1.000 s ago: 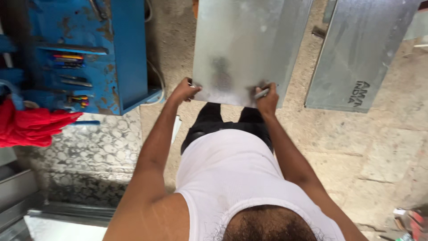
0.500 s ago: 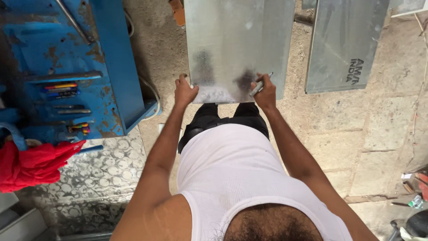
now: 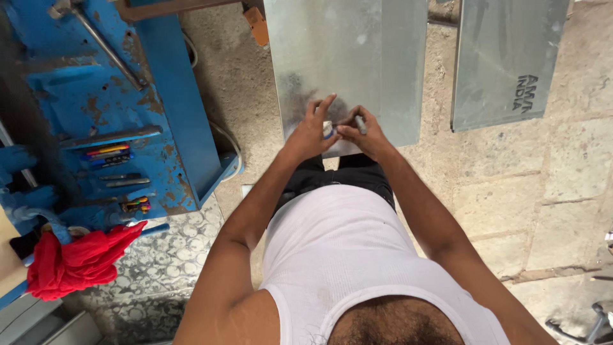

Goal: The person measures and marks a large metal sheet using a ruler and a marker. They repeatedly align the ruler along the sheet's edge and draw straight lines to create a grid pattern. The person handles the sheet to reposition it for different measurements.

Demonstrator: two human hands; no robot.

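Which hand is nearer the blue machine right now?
Left. The left hand is over the near edge of the metal sheet, on the side toward the blue machine. The right hand touches it fingertip to fingertip, farther from the machine.

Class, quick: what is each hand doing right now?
Left hand: fingers spread, pinching the marker's cap.
Right hand: closed on the marker.

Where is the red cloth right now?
In the head view the red cloth hangs at the lower left, off the bottom edge of the blue metal machine, well left of the person's left hand.
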